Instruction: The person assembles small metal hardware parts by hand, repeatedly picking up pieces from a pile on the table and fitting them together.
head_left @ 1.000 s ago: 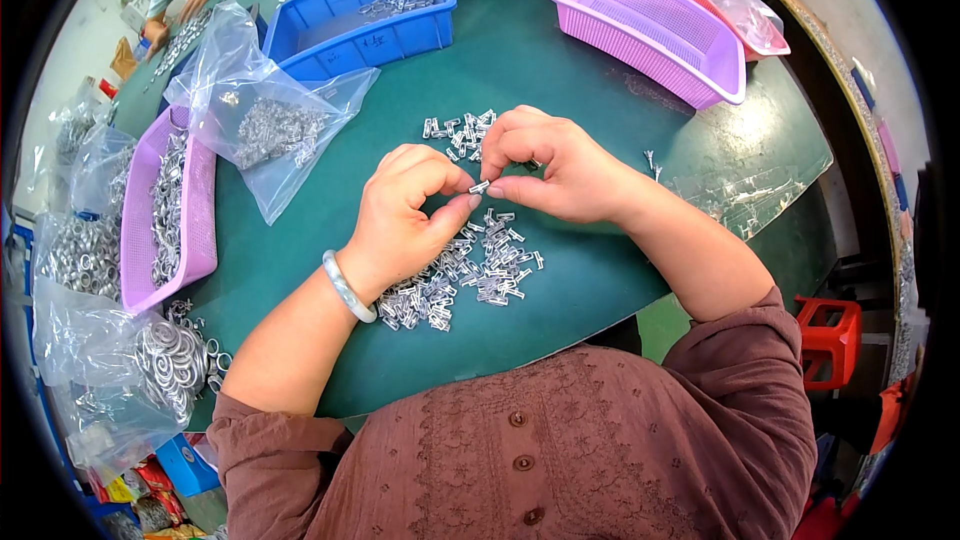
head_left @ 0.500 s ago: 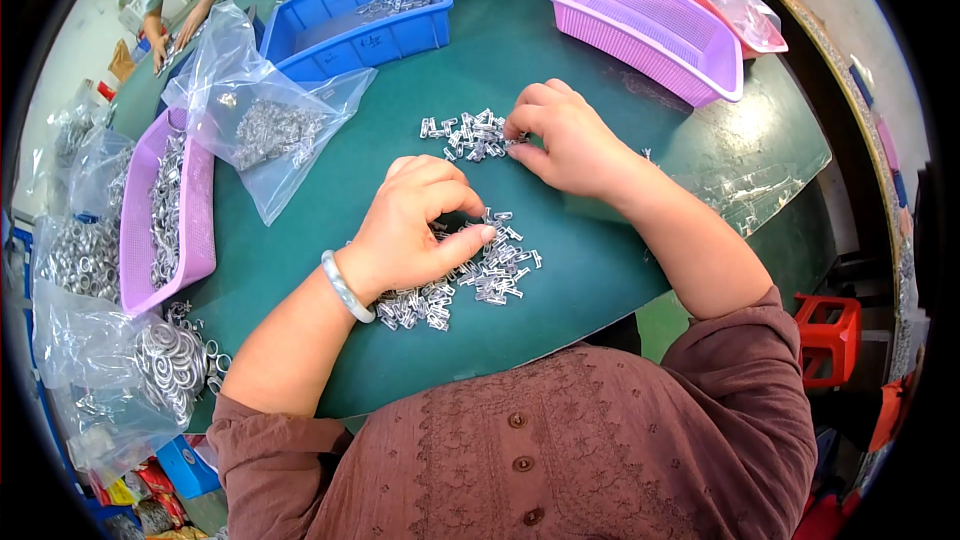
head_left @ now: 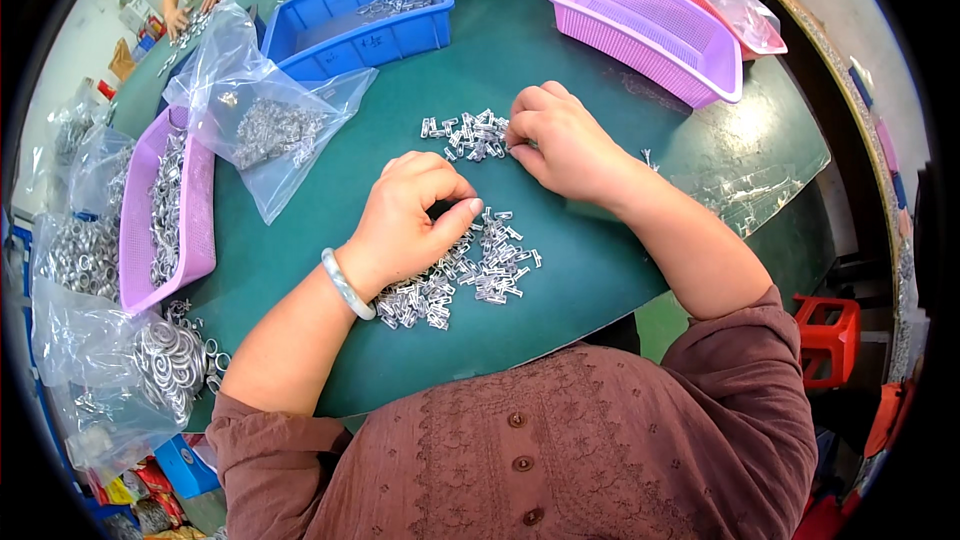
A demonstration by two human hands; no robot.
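Two piles of small silver metal pieces with slots lie on the green tabletop. My left hand is over the left edge of the nearer pile, its thumb and forefinger brought together. Whatever is between those fingertips is hidden or too small to make out. Beside the right edge of the farther, smaller pile, my right hand is closed with fingertips pinched at the pieces. I cannot make out what it holds. A pale bangle circles my left wrist.
On the left stand a lilac basket of metal parts and a clear bag of small pieces. A blue bin is at the back, an empty lilac basket back right. Metal rings lie near left. A co-worker's hands sort parts far left.
My left thumb and forefinger have come together, and that hand has shifted slightly left and away from me. My right hand has moved slightly right. The co-worker's hands have shifted.
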